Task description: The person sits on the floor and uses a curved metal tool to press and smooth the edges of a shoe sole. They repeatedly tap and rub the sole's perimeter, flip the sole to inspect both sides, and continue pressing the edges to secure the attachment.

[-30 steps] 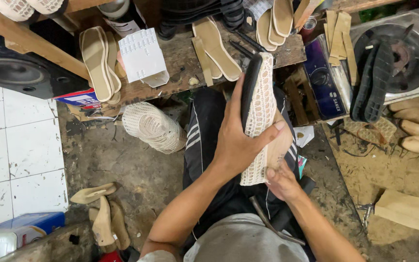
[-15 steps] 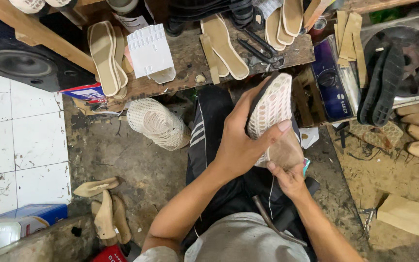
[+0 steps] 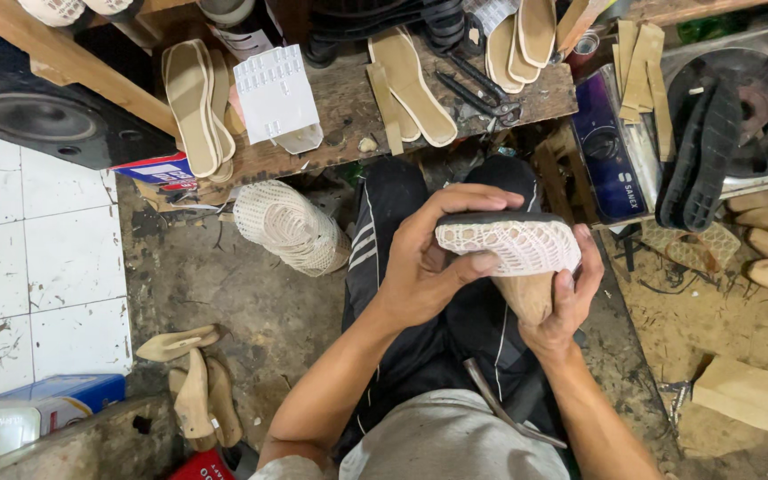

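Shoe point(image 3: 513, 244) with a white net top and a black sole is sitting on a wooden foot shape, held above the person's lap in front of the bench point(image 3: 348, 116). Left hand point(image 3: 424, 267) is wrapping over the shoe, its fingers point(image 3: 464, 203) clamping on the sole and net. Right hand point(image 3: 562, 307) is gripping the wooden shape from below, fingers closed on it. Flat insoles point(image 3: 193, 102) are lying on the bench, well apart.

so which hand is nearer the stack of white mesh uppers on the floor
Left. The left hand grips the mesh-covered shoe just right of the stack of mesh uppers; the right hand holds the shoe's far side.
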The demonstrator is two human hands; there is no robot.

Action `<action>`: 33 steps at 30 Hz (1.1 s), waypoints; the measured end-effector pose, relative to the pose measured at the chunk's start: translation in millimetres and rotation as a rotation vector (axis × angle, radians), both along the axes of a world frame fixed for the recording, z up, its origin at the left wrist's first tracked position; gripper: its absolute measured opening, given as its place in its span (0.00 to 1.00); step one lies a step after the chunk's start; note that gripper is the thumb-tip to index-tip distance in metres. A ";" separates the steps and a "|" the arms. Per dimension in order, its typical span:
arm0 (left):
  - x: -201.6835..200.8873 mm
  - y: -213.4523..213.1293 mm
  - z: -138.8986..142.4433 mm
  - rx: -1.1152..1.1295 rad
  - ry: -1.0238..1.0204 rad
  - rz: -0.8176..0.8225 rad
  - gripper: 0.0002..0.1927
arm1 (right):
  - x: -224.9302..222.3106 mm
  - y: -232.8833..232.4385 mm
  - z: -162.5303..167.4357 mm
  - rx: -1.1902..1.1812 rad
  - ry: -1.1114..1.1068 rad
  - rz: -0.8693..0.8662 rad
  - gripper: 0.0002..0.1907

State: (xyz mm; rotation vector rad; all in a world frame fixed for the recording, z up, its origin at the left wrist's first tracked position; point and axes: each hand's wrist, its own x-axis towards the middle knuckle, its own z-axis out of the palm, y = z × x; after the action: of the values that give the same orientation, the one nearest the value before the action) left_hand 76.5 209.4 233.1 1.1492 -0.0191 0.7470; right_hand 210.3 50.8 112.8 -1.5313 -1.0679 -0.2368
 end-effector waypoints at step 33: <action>6.4 12.2 -43.6 -0.174 -0.215 0.028 0.17 | 29.7 -29.3 35.6 -0.172 -0.628 -0.272 0.17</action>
State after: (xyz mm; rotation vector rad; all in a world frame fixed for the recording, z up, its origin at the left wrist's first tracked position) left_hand 82.9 221.5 189.5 0.9020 -0.1164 0.8769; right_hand 239.9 21.4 148.4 -1.8104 -1.3844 -0.8774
